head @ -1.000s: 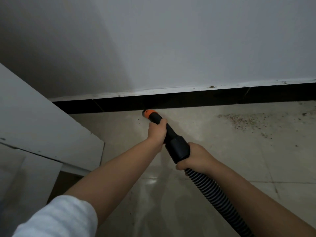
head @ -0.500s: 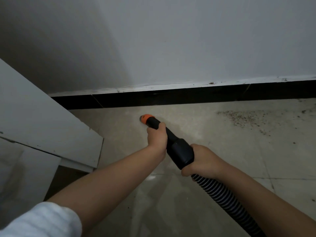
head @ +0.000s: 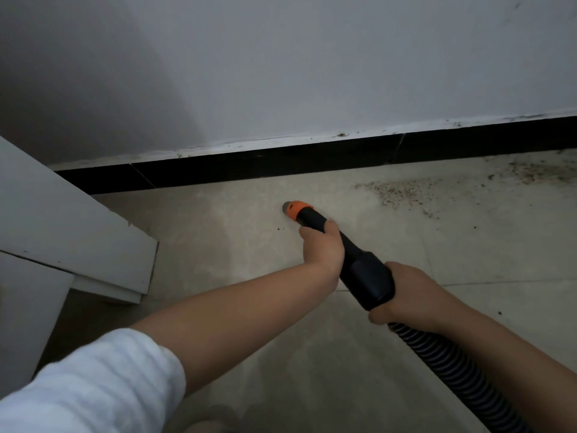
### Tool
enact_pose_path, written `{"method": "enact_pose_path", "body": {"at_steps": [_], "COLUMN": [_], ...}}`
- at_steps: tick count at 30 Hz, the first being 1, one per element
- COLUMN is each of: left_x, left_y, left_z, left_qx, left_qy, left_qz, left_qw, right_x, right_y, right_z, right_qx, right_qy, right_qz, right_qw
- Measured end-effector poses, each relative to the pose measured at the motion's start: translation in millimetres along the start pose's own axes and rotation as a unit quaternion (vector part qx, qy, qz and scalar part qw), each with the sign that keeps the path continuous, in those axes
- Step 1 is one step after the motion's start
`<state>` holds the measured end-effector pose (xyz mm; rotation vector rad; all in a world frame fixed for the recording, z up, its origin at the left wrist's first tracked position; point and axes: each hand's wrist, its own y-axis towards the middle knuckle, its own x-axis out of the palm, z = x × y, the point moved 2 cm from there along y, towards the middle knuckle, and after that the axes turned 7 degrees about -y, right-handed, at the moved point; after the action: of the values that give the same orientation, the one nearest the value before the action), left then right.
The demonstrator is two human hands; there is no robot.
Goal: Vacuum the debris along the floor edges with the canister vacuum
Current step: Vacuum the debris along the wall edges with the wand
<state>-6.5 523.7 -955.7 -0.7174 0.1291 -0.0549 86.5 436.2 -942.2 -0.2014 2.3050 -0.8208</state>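
We held the nozzle (head: 340, 245) between us, our left hand (head: 323, 246) ahead near its tip (head: 293, 210), our right hand (head: 406, 295) behind where the hose (head: 449, 367) joined. The tip sat on the floor (head: 249, 245), short of the baseboard (head: 281, 165) beneath the wall (head: 312, 73). Debris (head: 396, 192) lay to the right; a panel (head: 71, 220) leaned at left.

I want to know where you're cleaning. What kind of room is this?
Probably an indoor room at home, by a wall. You can see a tiled floor, a black baseboard under a white wall, and crumbs waiting to be vacuumed.
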Motion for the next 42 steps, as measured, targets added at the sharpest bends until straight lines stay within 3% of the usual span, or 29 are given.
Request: {"method": "enact_pose_path", "body": {"at_steps": [10,19,28,35,42], "left_x": [-14,10,3,15,32], "left_y": [6,-31,-12,-1,11], "left_z": [11,-15,-12,-1,12], "left_qx": [0.012,0.000,0.013,0.047,0.025], "left_qy": [0.025,-0.026,0.015,0.015,0.014], "left_qz": [0.046,0.016,0.010,-0.052,-0.056], "left_qw": [0.999,1.000,1.000,0.997,0.998], "right_x": [4,-28,-9,-5,-19], "right_y": [19,-23,-11,-12,4], "right_z": [-16,25,13,12,13], "right_qx": [-0.040,-0.019,-0.012,0.007,0.026], "right_qy": [-0.014,-0.084,-0.060,-0.022,0.016], "right_qz": [-0.002,-0.047,-0.007,0.055,0.050], "right_qw": [0.999,0.995,0.998,0.998,0.998]}}
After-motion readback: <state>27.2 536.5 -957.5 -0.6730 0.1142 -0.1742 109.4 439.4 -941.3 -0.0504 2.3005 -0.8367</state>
